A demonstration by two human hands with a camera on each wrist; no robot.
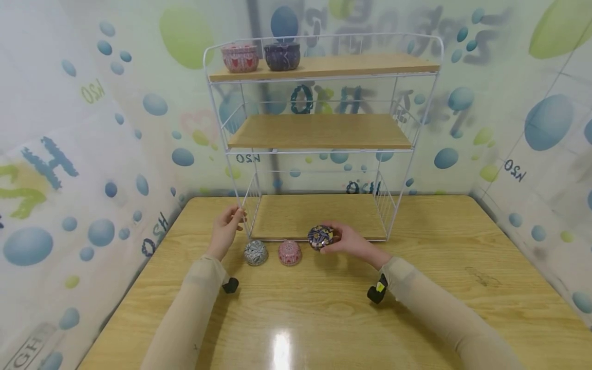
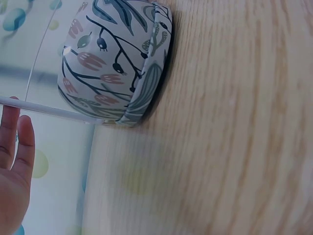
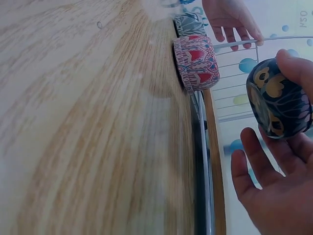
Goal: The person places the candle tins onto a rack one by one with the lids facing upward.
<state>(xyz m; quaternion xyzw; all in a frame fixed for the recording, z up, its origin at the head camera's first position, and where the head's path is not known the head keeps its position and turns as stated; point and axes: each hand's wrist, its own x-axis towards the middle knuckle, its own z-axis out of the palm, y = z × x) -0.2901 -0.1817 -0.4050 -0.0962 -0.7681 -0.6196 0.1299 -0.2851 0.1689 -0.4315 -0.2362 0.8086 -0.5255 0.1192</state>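
My right hand [image 1: 351, 240] holds a dark round tin [image 1: 320, 237] with yellow floral print between thumb and fingers. In the right wrist view the tin [image 3: 279, 98] is tilted and lifted off the table. My left hand [image 1: 225, 229] pinches the front left post of the white wire shelf rack [image 1: 240, 205]; its fingers [image 2: 24, 142] show beside that post in the left wrist view. Between the hands, on the table before the rack, sit a grey-white leaf-patterned tin [image 1: 256, 253] and a red-and-white tin [image 1: 289, 253].
On the rack's top shelf [image 1: 361, 65] stand a red heart-patterned container [image 1: 240, 58] and a dark blue one [image 1: 282, 56]. Below are the middle wooden shelf [image 1: 319, 131] and the bottom board [image 1: 319, 216]. The rack stands on a wooden table [image 1: 296, 308] near the patterned wall.
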